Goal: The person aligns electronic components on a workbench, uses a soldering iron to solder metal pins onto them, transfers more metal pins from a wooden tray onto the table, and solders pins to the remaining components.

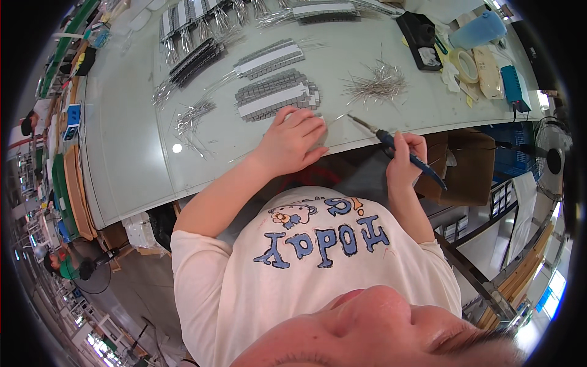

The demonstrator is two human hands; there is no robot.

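Note:
My right hand (pixel 406 158) is closed around the dark blue handle of a soldering iron (pixel 420 163). The iron's metal tip points left, close to a thin wire (pixel 337 118) on the table. Beside it my left hand (pixel 293 139) rests with bent fingers at the near right corner of a row of small grey blocks (pixel 276 85) with a white strip along it. Whatever those fingers press on or hold is hidden beneath them. Behind that row lies a second grey row with a white strip (pixel 269 59). A loose pile of thin metal wires (pixel 380 84) sits to the right.
Another wire pile (pixel 194 116) lies at left, below dark bundled rows (pixel 197 61). More wired rows line the far edge. At the right are a black soldering stand (pixel 419 40), a tape roll (pixel 465 66), a blue container (pixel 478 30) and a teal box (pixel 515 88). A cardboard box (pixel 468 168) stands below the edge.

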